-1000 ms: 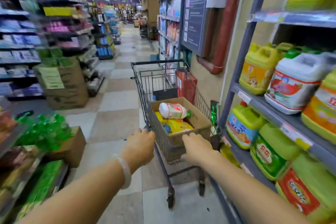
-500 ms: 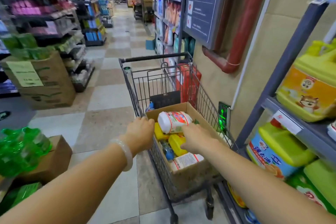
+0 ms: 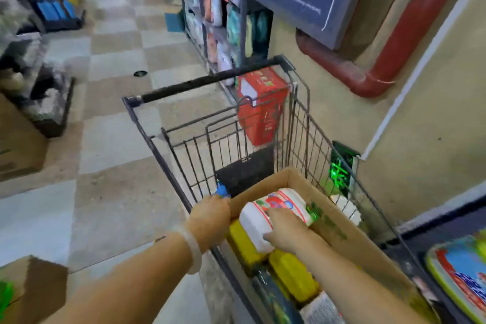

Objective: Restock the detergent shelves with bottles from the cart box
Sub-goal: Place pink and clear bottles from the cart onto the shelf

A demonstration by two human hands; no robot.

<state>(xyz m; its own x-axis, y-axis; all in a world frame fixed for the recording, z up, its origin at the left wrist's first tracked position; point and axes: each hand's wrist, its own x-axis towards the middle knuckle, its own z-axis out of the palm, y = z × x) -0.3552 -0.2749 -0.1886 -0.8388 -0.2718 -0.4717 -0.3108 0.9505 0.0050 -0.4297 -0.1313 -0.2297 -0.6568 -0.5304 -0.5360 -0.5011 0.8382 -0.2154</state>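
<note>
The right hand (image 3: 285, 229) lies on top of the white bottle (image 3: 273, 214), its fingers (image 3: 273, 212) curled over the bottle's upper side and the thumb low against its near end. The bottle lies on its side under those fingers, on top of the yellow bottles (image 3: 289, 273) inside the cardboard box (image 3: 349, 239). Just left of it, the left hand (image 3: 210, 218) rests on the rim of the cart (image 3: 168, 163) beside the box's corner; its fingers fold over the edge, out of sight, so whether they grip cannot be told. A pale bangle (image 3: 192, 251) circles that wrist. Beyond the fingers, a red basket (image 3: 261, 102) hangs at the cart's far end.
</note>
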